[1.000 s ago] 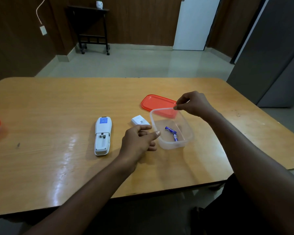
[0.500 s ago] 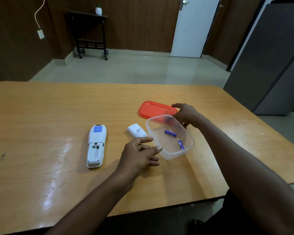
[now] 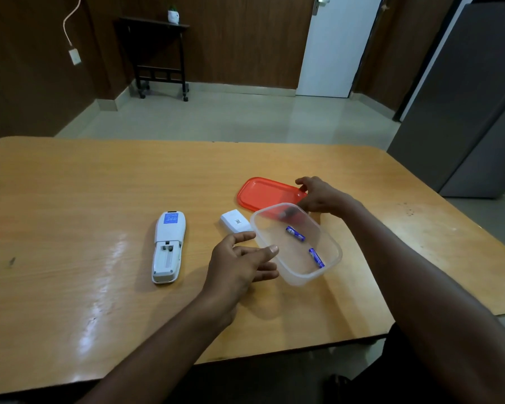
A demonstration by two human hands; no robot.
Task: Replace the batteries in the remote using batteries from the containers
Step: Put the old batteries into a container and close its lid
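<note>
- The remote (image 3: 168,246) lies face down on the tabletop (image 3: 70,199), left of the frame's centre, with its battery bay open and, as far as I can see, empty. It looks like light, stiff plastic; I would hold it by its long sides, away from the open bay.
- The white battery cover (image 3: 235,223) lies flat near the centre, between the remote and the container. It is likely thin and easy to bend, so its edges are the place to take it.
- The left hand (image 3: 239,263) is just beside the container's near-left rim, its grip apart and holding nothing.
- The clear container (image 3: 296,243) stands right of centre, uncovered. It seems light and could slide or tip if pushed at the rim.
- Two small blue batteries (image 3: 295,233) lie apart inside it. They are probably smooth and roll easily; a pinch across the middle of the barrel should be safest.
- The red lid (image 3: 267,192) lies behind the container, and the right hand (image 3: 322,195) rests at its right end, fingers loosely spread, not clamped on anything I can see.
</note>
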